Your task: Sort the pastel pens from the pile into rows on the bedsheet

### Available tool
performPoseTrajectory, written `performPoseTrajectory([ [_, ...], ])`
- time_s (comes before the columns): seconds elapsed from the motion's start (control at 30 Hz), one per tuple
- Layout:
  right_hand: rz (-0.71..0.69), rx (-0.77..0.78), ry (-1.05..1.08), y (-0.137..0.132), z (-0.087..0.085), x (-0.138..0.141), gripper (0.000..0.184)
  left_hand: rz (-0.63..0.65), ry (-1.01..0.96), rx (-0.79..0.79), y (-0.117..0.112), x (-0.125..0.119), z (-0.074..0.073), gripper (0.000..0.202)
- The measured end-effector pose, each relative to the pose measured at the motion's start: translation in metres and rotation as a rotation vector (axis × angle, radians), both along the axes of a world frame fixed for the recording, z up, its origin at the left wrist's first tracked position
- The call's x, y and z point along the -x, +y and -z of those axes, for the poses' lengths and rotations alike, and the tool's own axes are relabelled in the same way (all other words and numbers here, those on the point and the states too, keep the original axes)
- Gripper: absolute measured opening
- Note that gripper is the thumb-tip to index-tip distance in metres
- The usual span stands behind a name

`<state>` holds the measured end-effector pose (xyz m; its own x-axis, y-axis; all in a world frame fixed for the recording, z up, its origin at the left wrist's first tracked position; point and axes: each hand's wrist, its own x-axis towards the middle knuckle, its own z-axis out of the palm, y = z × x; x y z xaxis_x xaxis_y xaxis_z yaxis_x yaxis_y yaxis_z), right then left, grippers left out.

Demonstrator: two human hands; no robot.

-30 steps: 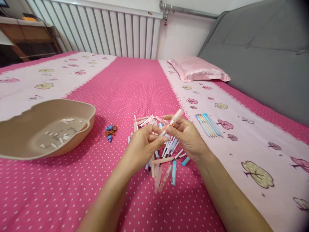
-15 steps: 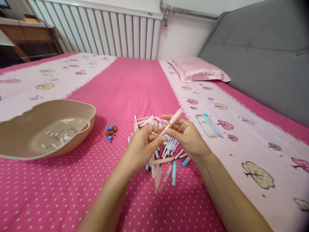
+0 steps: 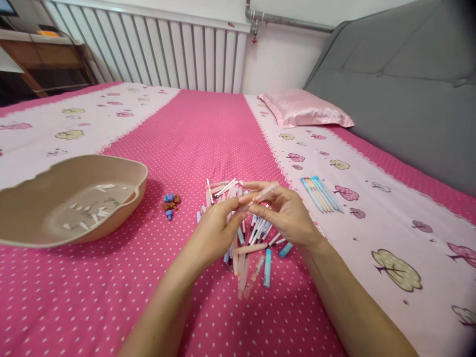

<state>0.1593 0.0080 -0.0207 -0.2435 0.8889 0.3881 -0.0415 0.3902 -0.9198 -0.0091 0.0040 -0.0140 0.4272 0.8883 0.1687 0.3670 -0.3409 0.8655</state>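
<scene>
- My left hand [image 3: 218, 224] pinches the lower end of a pink pen [image 3: 265, 193].
- My right hand [image 3: 292, 214] grips its upper part — I see it tilted over loose pen parts [image 3: 250, 248] on the bed [image 3: 208, 134].
- A tan basin [image 3: 37, 208] sits at left.

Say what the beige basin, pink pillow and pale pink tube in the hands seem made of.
Beige basin: probably moulded plastic, smooth and fairly matte, judging by its seamless wall.
Pink pillow: satin-like fabric, shown by its sheen and soft creases; fibre unclear.
Pale pink tube: likely plastic, as it looks translucent, though blur leaves its finish open.
</scene>
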Motion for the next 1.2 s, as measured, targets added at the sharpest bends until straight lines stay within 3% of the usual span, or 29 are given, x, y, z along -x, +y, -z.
performPoseTrajectory([
  [0.23, -0.068, 0.013, -0.069, -0.003, -0.002, -0.001, 0.030, -0.079, 0.016, -0.033, 0.004, 0.001, 0.003, 0.027],
  [0.5, 0.075, -0.040, -0.010, 0.000, -0.001, 0.002, 0.008, -0.114, -0.051, 0.036, 0.002, -0.001, 0.001, 0.018],
  [0.8, 0.046, 0.178, 0.109, 0.002, -0.001, 0.004, 0.031, -0.251, -0.037, 0.112, -0.003, -0.007, -0.004, 0.006],
  [0.97, 0.032, 0.265, 0.155, 0.000, 0.000, 0.005, 0.035, -0.321, -0.020, 0.145, -0.005, -0.009, -0.004, 0.019],
  [1.07, 0.043, 0.314, 0.207, 0.000, -0.001, 0.004, 0.036, -0.267, -0.062, 0.168, -0.005, -0.008, -0.006, 0.023],
  [1.2, -0.003, 0.345, 0.285, 0.001, 0.000, 0.003, 0.035, -0.002, -0.222, 0.304, -0.006, -0.003, -0.009, 0.030],
])
